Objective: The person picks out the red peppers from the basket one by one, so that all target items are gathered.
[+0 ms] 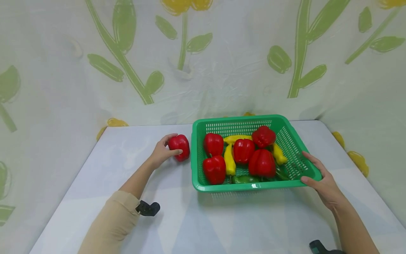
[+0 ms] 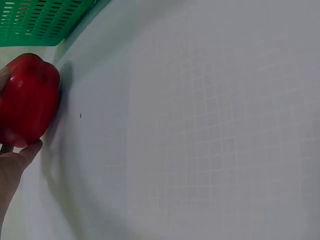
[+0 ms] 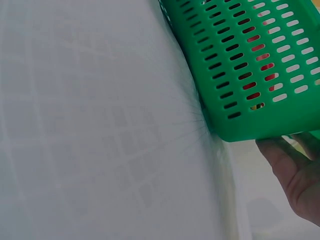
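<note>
My left hand (image 1: 162, 152) grips a red bell pepper (image 1: 180, 146) just left of the green basket (image 1: 197, 176), thumb in front and fingers behind. In the left wrist view the red bell pepper (image 2: 31, 100) is at the left edge, near a basket corner (image 2: 30, 30). My right hand (image 1: 325, 185) holds the basket's rim at the right end, thumb at the front corner. Inside the basket lie several red bell peppers (image 1: 243, 151), yellow peppers (image 1: 229, 160) and green peppers (image 1: 245, 179). The right wrist view shows the slotted basket wall (image 3: 235, 65) above my right hand (image 3: 295, 172).
The basket stands on a white table (image 1: 177, 218) close to its far edge. Behind the table hangs a pale cloth (image 1: 222, 88) printed with green leaves and yellow flowers. Black wrist mounts (image 1: 148, 208) are on both forearms.
</note>
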A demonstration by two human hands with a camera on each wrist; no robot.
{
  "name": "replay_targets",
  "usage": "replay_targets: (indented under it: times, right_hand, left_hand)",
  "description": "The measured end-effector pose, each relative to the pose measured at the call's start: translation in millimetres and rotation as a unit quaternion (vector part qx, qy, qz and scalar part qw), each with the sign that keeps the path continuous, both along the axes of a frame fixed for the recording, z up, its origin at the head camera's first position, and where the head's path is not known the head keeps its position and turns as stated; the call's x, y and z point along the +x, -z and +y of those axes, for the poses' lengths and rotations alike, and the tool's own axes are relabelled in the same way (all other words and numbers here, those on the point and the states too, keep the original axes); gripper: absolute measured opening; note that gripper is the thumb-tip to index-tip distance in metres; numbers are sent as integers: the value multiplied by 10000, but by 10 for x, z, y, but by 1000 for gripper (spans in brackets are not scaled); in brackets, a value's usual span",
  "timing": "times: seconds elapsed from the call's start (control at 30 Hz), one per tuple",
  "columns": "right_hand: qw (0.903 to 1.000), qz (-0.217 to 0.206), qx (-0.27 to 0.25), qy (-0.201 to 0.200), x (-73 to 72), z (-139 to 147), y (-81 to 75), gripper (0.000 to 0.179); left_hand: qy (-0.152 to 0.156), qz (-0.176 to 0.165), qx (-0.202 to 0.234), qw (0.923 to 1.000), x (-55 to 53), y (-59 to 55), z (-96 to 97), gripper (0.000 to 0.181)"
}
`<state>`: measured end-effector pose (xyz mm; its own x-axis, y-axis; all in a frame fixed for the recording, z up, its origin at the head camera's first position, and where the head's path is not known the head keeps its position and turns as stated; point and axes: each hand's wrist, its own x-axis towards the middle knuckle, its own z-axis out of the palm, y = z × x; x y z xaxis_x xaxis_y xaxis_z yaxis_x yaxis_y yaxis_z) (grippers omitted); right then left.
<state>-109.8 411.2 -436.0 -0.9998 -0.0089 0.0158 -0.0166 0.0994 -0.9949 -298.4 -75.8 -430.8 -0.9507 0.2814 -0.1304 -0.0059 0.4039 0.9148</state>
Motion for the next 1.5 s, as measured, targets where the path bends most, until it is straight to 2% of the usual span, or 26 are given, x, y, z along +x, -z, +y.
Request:
replay_targets:
  times: [0.07,0.17,0.33,0.53,0.9,1.07,1.23,1.4,1.5]
  right_hand:
    - [10000,-12,-55,-13,0,4,7,69]
    - [9999,-33,-103,-17,-2,8,8,69]
    - [10000,-14,-96,-25,-11,19,-14,70]
    - [9997,32,-222,-83,-18,24,-20,70]
    - [9997,-112,-215,49,-7,22,9,69]
    - [9998,-133,-110,71,-6,15,11,70]
    - [9999,-75,56,103,-12,17,8,70]
    - [10000,-23,64,71,-9,19,10,70]
    - [10000,-28,74,55,-13,15,10,69]
  left_hand:
    - [-34,7,-12,10000,-73,98,-25,80]
    - [-51,-47,9,10000,-99,119,-42,80]
    - [-53,-147,225,9996,-126,116,-51,80]
    - [66,-81,475,9988,-162,105,-25,73]
    - [-32,-55,470,9989,-181,90,54,77]
    - [-105,-83,305,9994,-170,32,42,80]
    - [-178,17,369,9992,-189,-59,10,79]
    - [17,252,458,9986,-220,-233,8,76]
    - [284,372,455,9979,-235,-372,21,77]
